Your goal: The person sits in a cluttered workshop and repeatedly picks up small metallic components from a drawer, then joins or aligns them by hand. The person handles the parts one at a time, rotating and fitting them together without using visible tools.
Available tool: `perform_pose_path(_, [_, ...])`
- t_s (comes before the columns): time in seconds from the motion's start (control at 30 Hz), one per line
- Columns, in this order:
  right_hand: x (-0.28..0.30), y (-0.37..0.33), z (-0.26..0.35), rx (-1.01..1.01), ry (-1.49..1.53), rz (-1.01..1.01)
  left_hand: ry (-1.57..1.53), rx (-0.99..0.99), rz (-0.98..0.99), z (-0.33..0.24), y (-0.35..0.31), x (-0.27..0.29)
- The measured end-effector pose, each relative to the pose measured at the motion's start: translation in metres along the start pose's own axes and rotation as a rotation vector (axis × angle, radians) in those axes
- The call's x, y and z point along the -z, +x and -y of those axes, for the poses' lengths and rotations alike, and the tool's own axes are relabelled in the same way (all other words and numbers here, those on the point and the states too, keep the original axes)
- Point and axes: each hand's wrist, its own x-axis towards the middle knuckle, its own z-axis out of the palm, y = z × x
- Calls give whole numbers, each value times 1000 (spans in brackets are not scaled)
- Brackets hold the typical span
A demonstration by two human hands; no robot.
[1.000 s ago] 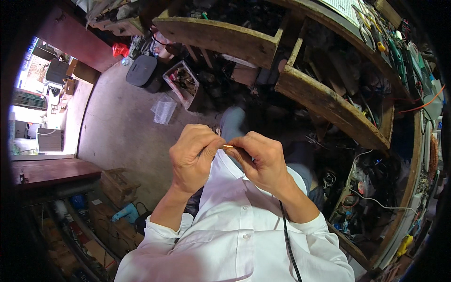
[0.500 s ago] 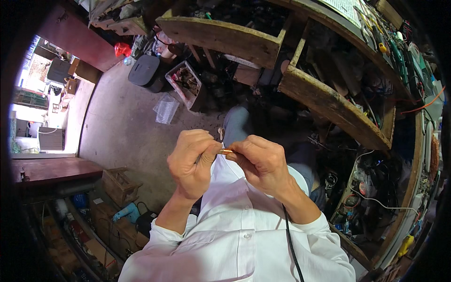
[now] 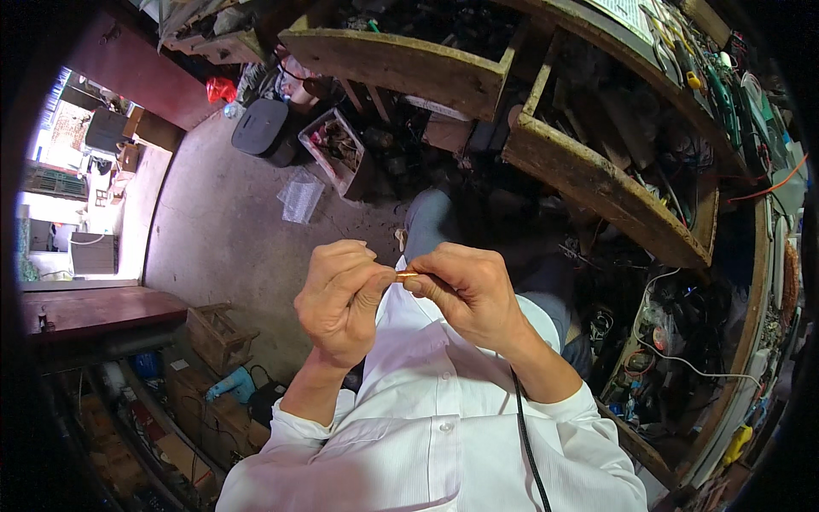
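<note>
Between my two hands, in front of my chest, is a small shiny copper-coloured piece [image 3: 404,276], short and narrow; its exact kind is too small to tell. My left hand [image 3: 341,294] pinches its left end between thumb and forefinger, the other fingers curled. My right hand [image 3: 465,290] grips the right end the same way, thumb below and forefinger on top. The fingertips of both hands nearly meet and hide most of the piece. Below them lies the white shirt [image 3: 426,384] I wear, with a black cord [image 3: 522,418] hanging down its right side.
Two open wooden drawers [image 3: 401,64] jut out ahead and to the right, full of clutter. On the floor stand a dark lidded bin [image 3: 263,128] and a box of scraps [image 3: 354,181], beside bubble wrap [image 3: 300,196]. A wooden stool [image 3: 220,333] stands at the left. Tools crowd the bench [image 3: 725,154].
Both hands have shifted slightly to the left with the copper-coloured piece, and the left hand has turned a little. Both keep their pinch on it.
</note>
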Motion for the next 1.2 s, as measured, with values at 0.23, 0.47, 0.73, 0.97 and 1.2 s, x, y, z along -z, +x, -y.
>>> perform_pose_path(0.23, [-6, -4, 1, 42, -40, -90, 95, -145, 28, -3, -2, 1])
perform_pose_path(0.47, [-8, -4, -7, 69, -98, -115, 67, -58, 73, -1, -3, 1])
perform_pose_path(0.73, [-8, 2, -11, 258, -312, -89, -80, 216, 69, -5, -2, 1])
perform_pose_path(0.97, [-11, 3, -6, 316, -500, -69, -239, 418, 71, -13, 0, 6])
perform_pose_path(1.2, [-18, 2, -2, 322, -459, -198, -234, 186, 56, -4, 1, 2])
